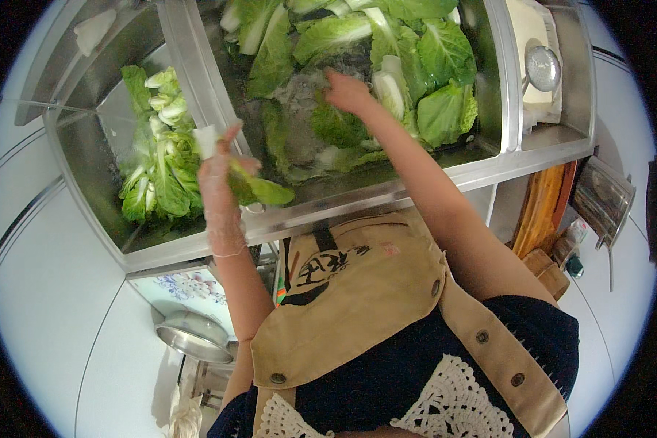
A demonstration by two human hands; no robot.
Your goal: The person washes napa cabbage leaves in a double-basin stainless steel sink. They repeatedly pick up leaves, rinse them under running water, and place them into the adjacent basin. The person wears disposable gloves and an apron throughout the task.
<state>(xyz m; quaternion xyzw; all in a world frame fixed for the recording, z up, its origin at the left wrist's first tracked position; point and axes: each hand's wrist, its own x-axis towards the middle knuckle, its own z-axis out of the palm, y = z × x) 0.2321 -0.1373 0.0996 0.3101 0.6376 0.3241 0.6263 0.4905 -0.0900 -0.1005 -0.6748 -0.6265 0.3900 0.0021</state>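
My left hand (229, 161), blurred and with a thin transparent plastic covering at the wrist, is above the divider between two stainless-steel sink basins. It holds a leafy green (271, 190), its pale stem end (204, 141) showing on the hand's other side. My right hand (347, 93) reaches into the larger basin (487, 123), fingers at the water (301, 117), close over a green leaf (336, 127). Whether it grips that leaf is unclear. Loose cabbage-like leaves (334, 38) float around it. In the left basin (85, 180) lies a pile of leafy greens (167, 159).
A round-headed metal utensil (542, 68) rests over a white tray-like object (531, 33) in the right compartment. The sink's front rim (328, 213) runs before my apron (356, 312). Below are a metal bowl (194, 336), a wooden board (542, 208) and a metal container (602, 197).
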